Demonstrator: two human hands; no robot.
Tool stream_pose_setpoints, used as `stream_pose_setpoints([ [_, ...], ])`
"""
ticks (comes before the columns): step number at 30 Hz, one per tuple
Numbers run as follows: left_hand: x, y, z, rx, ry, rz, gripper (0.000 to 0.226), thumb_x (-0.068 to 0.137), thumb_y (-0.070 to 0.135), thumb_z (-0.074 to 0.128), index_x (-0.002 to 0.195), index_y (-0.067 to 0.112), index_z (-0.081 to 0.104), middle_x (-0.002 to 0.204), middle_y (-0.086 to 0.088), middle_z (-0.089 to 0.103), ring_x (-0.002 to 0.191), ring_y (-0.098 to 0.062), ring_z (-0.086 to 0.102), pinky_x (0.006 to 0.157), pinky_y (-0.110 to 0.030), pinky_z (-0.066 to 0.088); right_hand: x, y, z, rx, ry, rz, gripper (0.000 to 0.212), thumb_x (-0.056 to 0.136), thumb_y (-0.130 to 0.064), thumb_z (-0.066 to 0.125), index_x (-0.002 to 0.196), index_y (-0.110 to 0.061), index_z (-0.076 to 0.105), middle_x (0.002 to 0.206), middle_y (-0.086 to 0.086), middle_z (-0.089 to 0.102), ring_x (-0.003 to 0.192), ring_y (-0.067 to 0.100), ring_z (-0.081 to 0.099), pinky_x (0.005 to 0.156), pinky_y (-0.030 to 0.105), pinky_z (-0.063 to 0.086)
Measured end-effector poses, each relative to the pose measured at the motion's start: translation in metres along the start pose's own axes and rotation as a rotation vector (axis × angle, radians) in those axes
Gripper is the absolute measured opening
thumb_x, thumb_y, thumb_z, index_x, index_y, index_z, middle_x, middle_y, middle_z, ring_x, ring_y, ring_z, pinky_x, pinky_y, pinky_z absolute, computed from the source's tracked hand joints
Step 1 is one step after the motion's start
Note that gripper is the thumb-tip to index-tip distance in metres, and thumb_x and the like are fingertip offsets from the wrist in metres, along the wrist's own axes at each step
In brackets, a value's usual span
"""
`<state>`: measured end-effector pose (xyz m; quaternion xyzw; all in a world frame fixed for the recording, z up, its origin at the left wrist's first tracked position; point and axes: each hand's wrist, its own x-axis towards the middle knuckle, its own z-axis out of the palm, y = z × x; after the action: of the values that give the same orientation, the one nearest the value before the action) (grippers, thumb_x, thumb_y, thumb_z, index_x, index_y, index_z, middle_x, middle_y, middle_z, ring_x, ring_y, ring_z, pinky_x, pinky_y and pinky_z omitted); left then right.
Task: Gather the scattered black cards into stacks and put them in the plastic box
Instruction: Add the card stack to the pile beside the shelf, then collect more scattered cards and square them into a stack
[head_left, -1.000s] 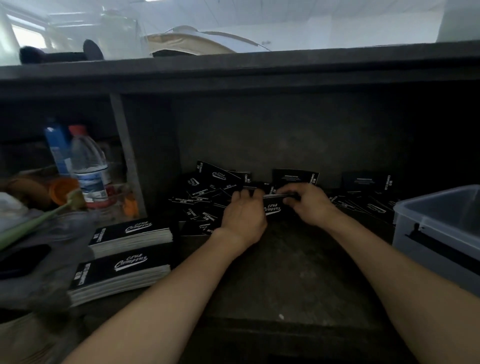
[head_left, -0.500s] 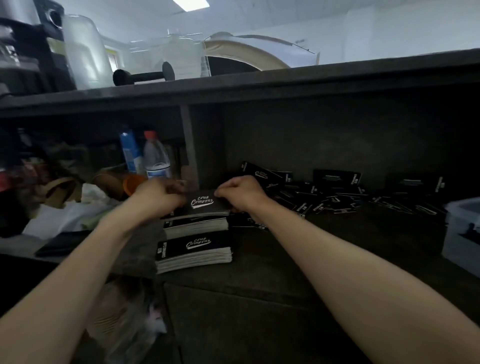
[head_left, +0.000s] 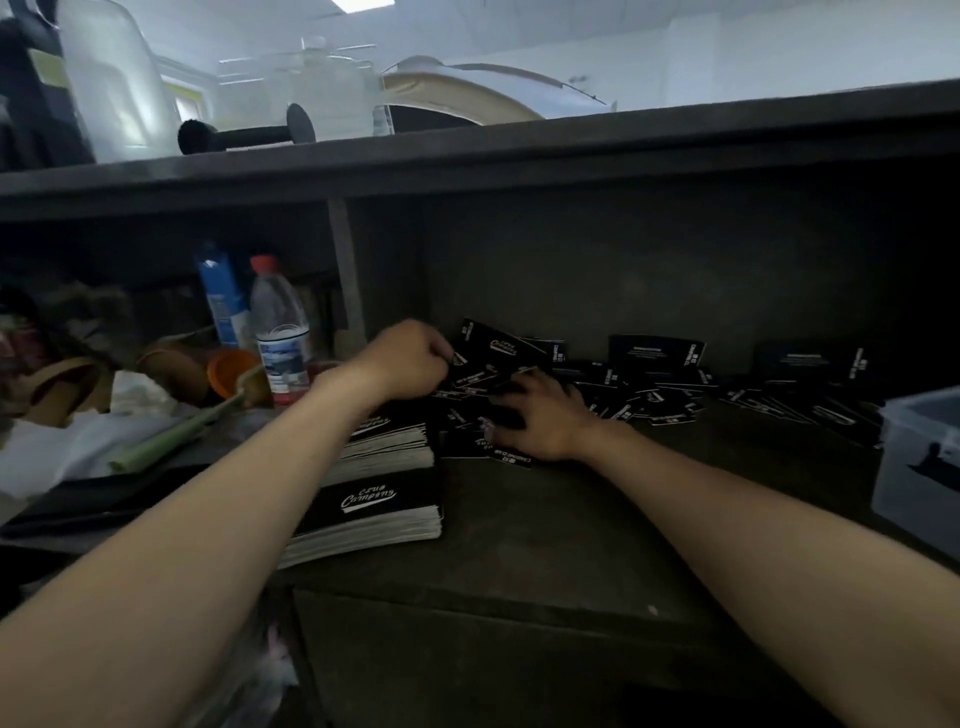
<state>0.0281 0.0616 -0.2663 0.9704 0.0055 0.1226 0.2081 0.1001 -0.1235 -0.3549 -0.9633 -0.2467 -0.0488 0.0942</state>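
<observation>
Black cards with white lettering lie scattered along the back of the dark shelf. Two neat stacks of the same cards stand at the left: the near stack and the far stack, which my left forearm partly hides. My left hand has curled fingers and pinches a loose card at the left edge of the pile. My right hand lies spread, palm down, on loose cards just right of the far stack. The clear plastic box stands at the far right, apart from both hands.
A water bottle with a red cap, a blue tube, an orange cup and clutter fill the left compartment behind an upright divider. A shelf board runs overhead with a dumbbell on top.
Both hands left the far stack, where they had set down a batch of cards, and moved right and back into the scattered pile. The view shifted slightly.
</observation>
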Motion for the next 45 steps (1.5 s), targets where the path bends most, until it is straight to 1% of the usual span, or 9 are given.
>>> stream_pose_setpoints([
  [4,0.053,0.03,0.032,0.257,-0.293,-0.05,0.047,0.104,0.033,0.046,0.144,0.008,0.049,0.149,-0.012,0.049,0.135,-0.029,0.048,0.108,-0.03,0.038,-0.013,0.038,0.006,0.038,-0.028,-0.019,0.059,0.091,-0.069,0.034,0.146,-0.048,0.03,0.162,-0.006,0.012,0.15,0.021,-0.002,0.116,0.05,-0.003],
  [8,0.096,0.021,0.063,0.361,-0.371,-0.143,0.076,0.095,0.068,0.034,0.156,0.022,0.03,0.163,-0.004,0.028,0.149,-0.027,0.03,0.121,-0.043,0.024,-0.019,0.074,-0.01,0.049,-0.041,-0.015,0.058,0.089,-0.067,0.043,0.142,-0.047,0.036,0.16,-0.005,0.018,0.149,0.021,0.004,0.118,0.05,0.004],
  [12,0.11,0.028,0.085,0.409,-0.351,-0.192,0.077,0.093,0.065,0.049,0.153,0.02,0.035,0.16,-0.005,0.035,0.145,-0.028,0.035,0.119,-0.043,0.029,-0.031,0.107,-0.01,0.117,0.092,-0.005,0.06,0.089,-0.064,0.047,0.143,-0.039,0.039,0.159,0.001,0.023,0.147,0.021,0.017,0.117,0.049,0.02],
  [17,0.102,0.06,0.104,0.519,-0.272,-0.184,0.078,0.093,0.069,0.044,0.151,0.016,0.039,0.158,-0.008,0.037,0.144,-0.033,0.035,0.118,-0.045,0.027,-0.026,0.124,-0.015,0.173,0.167,0.424,0.07,0.09,-0.07,0.036,0.147,-0.03,0.033,0.156,0.013,0.024,0.143,0.034,0.025,0.113,0.051,0.027],
  [22,0.101,0.073,0.134,0.441,-0.237,-0.163,0.06,0.1,0.046,0.047,0.147,0.01,0.043,0.153,-0.018,0.041,0.139,-0.038,0.04,0.112,-0.045,0.034,-0.03,0.119,-0.01,0.011,0.005,0.47,0.07,0.093,-0.068,0.026,0.151,-0.029,0.021,0.157,0.014,0.02,0.143,0.038,0.022,0.113,0.054,0.019],
  [31,0.071,0.072,0.138,-0.066,-0.049,-0.136,0.036,0.095,0.035,0.054,0.118,0.01,0.066,0.127,-0.016,0.062,0.113,-0.032,0.06,0.088,-0.032,0.048,-0.039,0.122,-0.031,-0.036,0.3,0.406,0.04,0.092,-0.05,0.053,0.121,-0.023,0.06,0.126,0.01,0.056,0.122,0.03,0.047,0.101,0.041,0.038],
  [38,0.03,0.09,0.145,-0.202,-0.196,-0.008,0.106,0.057,0.071,0.082,0.145,0.025,0.046,0.153,-0.008,0.035,0.143,-0.028,0.036,0.117,-0.04,0.035,-0.057,0.124,-0.056,-0.088,0.467,0.486,0.026,0.093,-0.008,0.048,0.114,-0.011,0.062,0.108,0.015,0.066,0.097,0.033,0.064,0.07,0.032,0.044],
  [41,0.029,0.085,0.152,-0.062,-0.282,0.062,0.104,0.057,0.076,0.079,0.146,0.035,0.044,0.157,-0.008,0.029,0.15,-0.029,0.02,0.122,-0.048,0.024,-0.056,0.131,-0.056,0.06,0.423,0.441,0.026,0.094,-0.014,0.051,0.116,-0.019,0.065,0.113,0.011,0.067,0.102,0.03,0.063,0.08,0.032,0.05],
  [45,0.045,0.074,0.163,-0.126,-0.218,0.153,0.075,0.072,0.067,0.073,0.137,0.034,0.054,0.146,-0.008,0.044,0.14,-0.028,0.039,0.116,-0.049,0.033,-0.057,0.134,-0.051,0.082,0.116,0.343,0.038,0.093,-0.041,0.058,0.126,-0.023,0.061,0.128,0.005,0.062,0.117,0.024,0.057,0.092,0.028,0.045],
])
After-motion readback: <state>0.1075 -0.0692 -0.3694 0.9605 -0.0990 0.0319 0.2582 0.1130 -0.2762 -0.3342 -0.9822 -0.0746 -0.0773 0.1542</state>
